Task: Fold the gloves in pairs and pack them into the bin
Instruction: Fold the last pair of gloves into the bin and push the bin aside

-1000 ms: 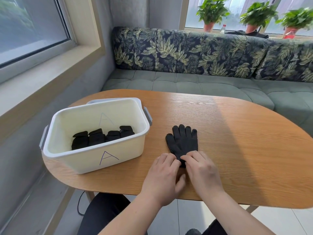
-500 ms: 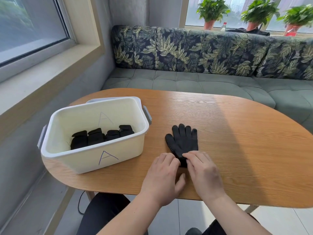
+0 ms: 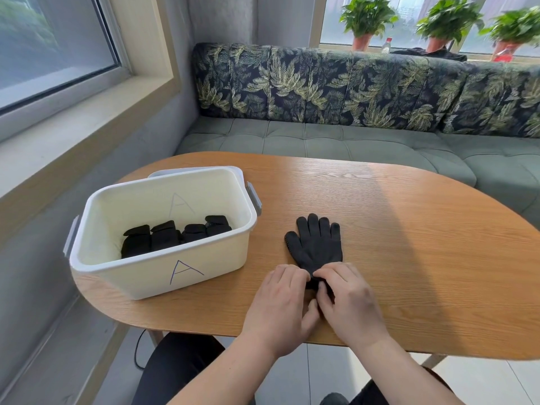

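A black glove pair (image 3: 317, 244) lies flat on the wooden table (image 3: 423, 252), fingers pointing away from me and the thumb to the left. My left hand (image 3: 280, 305) and right hand (image 3: 347, 302) meet at its cuff end and hide the cuff. The fingers of both hands curl onto the cuff edge, with the thumbs close together below it, pinching the fabric. A white bin (image 3: 140, 276) marked with a blue "A" stands to the left. Several folded black glove bundles (image 3: 175, 235) lie in a row on its floor.
The bin's lid (image 3: 163, 172) lies behind the bin. A leaf-patterned sofa (image 3: 350, 135) runs along the table's far side, with potted plants (image 3: 365, 16) on the sill above. A window ledge (image 3: 73, 127) is on the left wall. My dark-trousered legs are under the near table edge.
The fingers of both hands have curled in tighter on the cuff, and the right thumb has come in under them. The glove pair and the bin have not moved.
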The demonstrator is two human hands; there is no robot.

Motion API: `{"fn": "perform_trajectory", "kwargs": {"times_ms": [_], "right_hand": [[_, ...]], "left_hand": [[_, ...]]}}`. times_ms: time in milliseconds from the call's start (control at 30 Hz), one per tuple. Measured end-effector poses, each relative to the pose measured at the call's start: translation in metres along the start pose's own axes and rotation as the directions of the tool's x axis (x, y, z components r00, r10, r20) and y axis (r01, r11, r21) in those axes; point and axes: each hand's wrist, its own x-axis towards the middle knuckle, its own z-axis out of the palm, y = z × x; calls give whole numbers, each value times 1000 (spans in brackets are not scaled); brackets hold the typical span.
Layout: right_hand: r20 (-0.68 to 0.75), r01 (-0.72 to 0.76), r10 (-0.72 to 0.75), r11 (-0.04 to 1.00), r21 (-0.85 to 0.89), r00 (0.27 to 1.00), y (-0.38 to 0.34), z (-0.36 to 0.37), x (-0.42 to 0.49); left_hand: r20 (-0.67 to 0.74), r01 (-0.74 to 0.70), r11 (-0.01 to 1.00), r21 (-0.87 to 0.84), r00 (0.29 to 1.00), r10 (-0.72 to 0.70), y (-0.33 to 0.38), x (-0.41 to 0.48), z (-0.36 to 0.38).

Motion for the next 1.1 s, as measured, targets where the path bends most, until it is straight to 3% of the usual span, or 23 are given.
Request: {"fn": "perform_trajectory", "kwargs": {"times_ms": [200,400,600,767,967,1033,1100], "right_hand": [[-5,-38,38,999,-13,999,-3,-1,0],[-1,-65,65,997,-34,998,-5,-2,0],[-42,-92,88,993,-81,995,-3,0,1],[160,-105,117,991,-78,980,3,10,7],[109,-186,198,976,-111,974,-3,6,41],[248,-166,187,981,-102,951,-3,7,60],[430,-131,187,979,-157,883,0,9,76]], "left_hand": [[12,34,999,8,999,-34,-1,1,2],[218,125,988,85,966,-141,0,11,-1],[245,143,980,141,954,-175,-1,13,1],[206,155,976,154,961,-185,0,11,1],[164,169,977,132,968,-190,-1,10,2],[142,175,978,115,971,-191,-2,10,2],[140,178,977,114,971,-193,-2,9,2]]}}
